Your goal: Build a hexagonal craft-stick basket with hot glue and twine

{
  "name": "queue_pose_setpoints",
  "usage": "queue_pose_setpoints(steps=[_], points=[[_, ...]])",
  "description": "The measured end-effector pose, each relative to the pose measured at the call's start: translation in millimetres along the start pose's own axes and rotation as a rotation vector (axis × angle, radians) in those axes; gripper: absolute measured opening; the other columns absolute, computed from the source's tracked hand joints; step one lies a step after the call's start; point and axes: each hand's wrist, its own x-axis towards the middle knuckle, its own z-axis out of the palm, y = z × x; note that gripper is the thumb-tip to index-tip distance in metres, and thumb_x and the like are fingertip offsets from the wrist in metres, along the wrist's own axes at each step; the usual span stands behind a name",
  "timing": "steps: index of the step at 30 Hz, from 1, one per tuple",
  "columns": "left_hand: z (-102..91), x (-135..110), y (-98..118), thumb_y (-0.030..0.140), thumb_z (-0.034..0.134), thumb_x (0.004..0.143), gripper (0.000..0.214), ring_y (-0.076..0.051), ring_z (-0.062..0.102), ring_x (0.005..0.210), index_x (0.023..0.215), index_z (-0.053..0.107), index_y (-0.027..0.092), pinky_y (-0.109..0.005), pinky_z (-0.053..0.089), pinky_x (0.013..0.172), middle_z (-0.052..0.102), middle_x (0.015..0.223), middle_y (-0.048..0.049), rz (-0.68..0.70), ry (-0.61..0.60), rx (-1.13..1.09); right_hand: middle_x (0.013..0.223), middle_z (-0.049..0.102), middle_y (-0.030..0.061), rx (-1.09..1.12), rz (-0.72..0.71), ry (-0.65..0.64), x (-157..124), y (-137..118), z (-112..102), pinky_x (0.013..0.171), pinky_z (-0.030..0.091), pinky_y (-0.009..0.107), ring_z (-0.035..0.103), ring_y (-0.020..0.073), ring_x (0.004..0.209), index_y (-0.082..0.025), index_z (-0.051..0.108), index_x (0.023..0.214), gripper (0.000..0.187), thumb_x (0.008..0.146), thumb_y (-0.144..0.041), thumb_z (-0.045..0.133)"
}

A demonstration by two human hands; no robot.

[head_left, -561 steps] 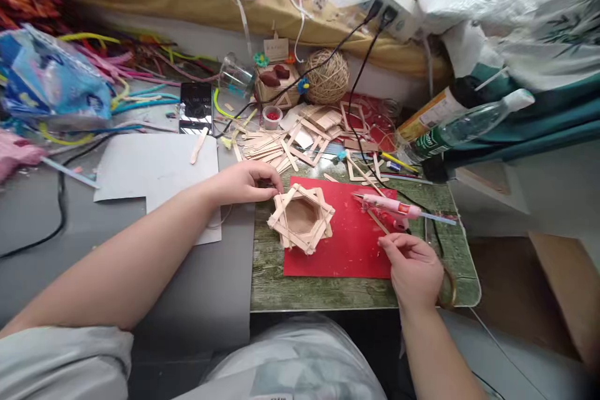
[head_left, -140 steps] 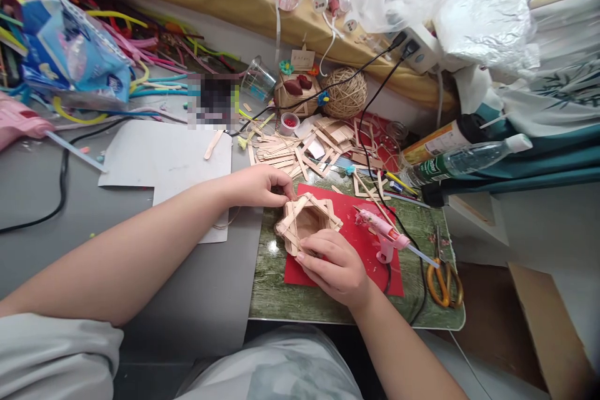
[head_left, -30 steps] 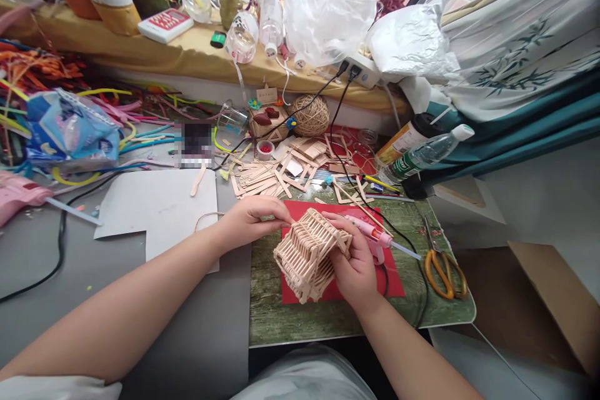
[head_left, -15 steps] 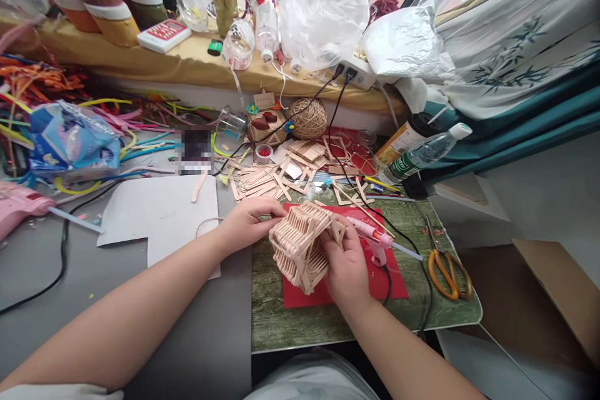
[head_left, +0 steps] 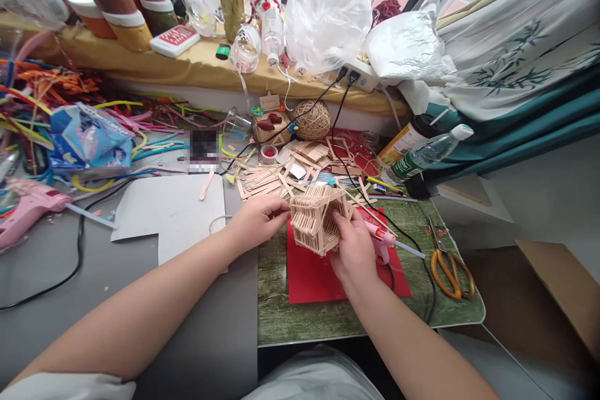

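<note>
Stick basket (head_left: 307, 231): I see it tipped on its side above the red sheet (head_left: 309, 284), its hollow end turned toward the right hand (head_left: 357, 247), rows of slats showing inside.
Right hand: closed around that open end, thumb at the rim, having hold of the basket.
Left hand (head_left: 260, 222): thumb and fingers drawn nearly together at the basket's left edge (from where I sit, I cannot tell whether they pinch it or only touch it).
Pink glue gun (head_left: 384, 237): just beyond the right hand and partly hidden by it.
Scissors (head_left: 447, 272): on the green board (head_left: 276, 319), to the right of the glue gun.
Stick pile (head_left: 262, 180): loose flat sticks beyond the hands.
Small cup (head_left: 269, 154): beside the pile, with red bits inside.
Clear cup (head_left: 237, 125): tilted, something blue showing through its wall; in it or behind, I cannot say.
Wooden box (head_left: 276, 135): near the twine ball (head_left: 313, 119), dark red pieces on top.
Bottle (head_left: 429, 153): leaning, green-labelled, white cap on, beside a black-lidded cup (head_left: 405, 140) whose contents I cannot see.
Jars (head_left: 129, 31): on the ledge, white lids on, brown, ochre and dark green.
Blue packet (head_left: 91, 137): crumpled, its inside hidden from me.
</note>
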Motion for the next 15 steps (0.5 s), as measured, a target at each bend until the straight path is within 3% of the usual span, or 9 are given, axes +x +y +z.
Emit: queue_pose_setpoints(steps=[5, 11, 15], points=[[6.7, -5, 5, 0.030, 0.060, 0.100, 0.016, -0.016, 0.066, 0.078, 0.094, 0.073, 0.022, -0.028, 0.047, 0.070, 0.075, 0.087, -0.0023, 0.026, -0.101, 0.043, 0.128, 0.077, 0.0083, -0.009, 0.018, 0.068, 15, -2, -9, 0.090, 0.065, 0.046, 0.076, 0.0299, 0.112, -0.025, 0.065, 0.127, 0.047, 0.083, -0.038, 0.075], [5.6, -8, 12, 0.028, 0.057, 0.102, 0.018, -0.016, 0.066, 0.075, 0.095, 0.072, 0.022, -0.028, 0.047, 0.069, 0.074, 0.085, -0.0032, 0.142, -0.071, 0.134, 0.124, 0.079, 0.0058, -0.046, 0.002, 0.098, 26, 7, -17, 0.087, 0.066, 0.043, 0.078, 0.0274, 0.105, -0.026, 0.066, 0.123, 0.046, 0.080, -0.038, 0.077], [2.8, -9, 14, 0.029, 0.052, 0.104, 0.022, -0.016, 0.066, 0.074, 0.093, 0.070, 0.021, -0.028, 0.045, 0.067, 0.072, 0.082, -0.0037, 0.192, -0.066, 0.244, 0.123, 0.079, 0.0057, -0.105, -0.030, 0.117, 30, 10, -19, 0.094, 0.063, 0.044, 0.077, 0.0263, 0.108, -0.025, 0.066, 0.121, 0.042, 0.082, -0.037, 0.074]])
